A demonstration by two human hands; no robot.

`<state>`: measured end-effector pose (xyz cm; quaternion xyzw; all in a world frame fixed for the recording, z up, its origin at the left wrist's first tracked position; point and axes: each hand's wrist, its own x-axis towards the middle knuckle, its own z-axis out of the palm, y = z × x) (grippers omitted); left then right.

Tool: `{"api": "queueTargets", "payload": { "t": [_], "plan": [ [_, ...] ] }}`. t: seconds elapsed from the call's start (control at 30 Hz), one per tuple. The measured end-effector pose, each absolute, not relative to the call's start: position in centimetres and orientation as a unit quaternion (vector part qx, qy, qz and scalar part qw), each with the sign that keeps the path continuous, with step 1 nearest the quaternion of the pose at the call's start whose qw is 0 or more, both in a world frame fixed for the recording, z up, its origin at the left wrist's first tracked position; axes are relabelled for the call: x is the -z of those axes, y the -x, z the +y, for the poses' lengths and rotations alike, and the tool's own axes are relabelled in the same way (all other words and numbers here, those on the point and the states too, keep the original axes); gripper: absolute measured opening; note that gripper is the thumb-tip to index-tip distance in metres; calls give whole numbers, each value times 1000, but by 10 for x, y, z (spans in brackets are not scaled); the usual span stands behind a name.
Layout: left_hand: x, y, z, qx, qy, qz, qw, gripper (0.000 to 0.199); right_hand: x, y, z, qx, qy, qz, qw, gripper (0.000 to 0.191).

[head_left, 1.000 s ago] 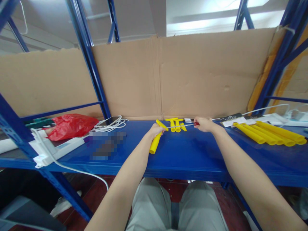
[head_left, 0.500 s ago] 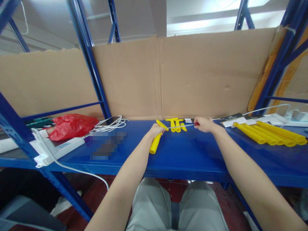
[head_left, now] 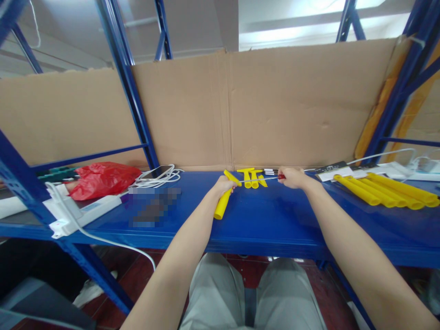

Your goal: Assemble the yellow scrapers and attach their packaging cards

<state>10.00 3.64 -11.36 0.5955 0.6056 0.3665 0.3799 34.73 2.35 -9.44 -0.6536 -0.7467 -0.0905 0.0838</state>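
Note:
My left hand is closed around a yellow T-shaped tube piece, whose crossbar points up and away and whose open end faces me. In my right hand is the red handle of a screwdriver, with its long metal shaft lying level to the left. The shaft's tip meets the yellow piece near its crossbar, beside my left fingers; the exact contact is too small to make out. Just behind the shaft lie yellow T-shaped pieces and a small yellow part.
Several yellow tubes lie at the right of the blue shelf. A red plastic bag, a white cable coil and a white power strip are on the left. A cardboard wall stands behind.

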Motion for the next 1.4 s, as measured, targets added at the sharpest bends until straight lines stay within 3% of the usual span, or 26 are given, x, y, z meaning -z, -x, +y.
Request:
{"api": "queueTargets", "payload": {
  "t": [0.6, 0.93, 1.4],
  "plan": [
    [113, -101, 35, -368, -598, 602, 380, 9, 92, -344, 20, 97, 663, -739, 66, 18],
    [112, -101, 34, -369, -601, 599, 380, 15, 90, -339, 17, 82, 671, -735, 59, 15],
    [117, -93, 48, -330, -628, 651, 270, 6, 84, -325, 8, 144, 627, -761, 84, 20]
  ]
}}
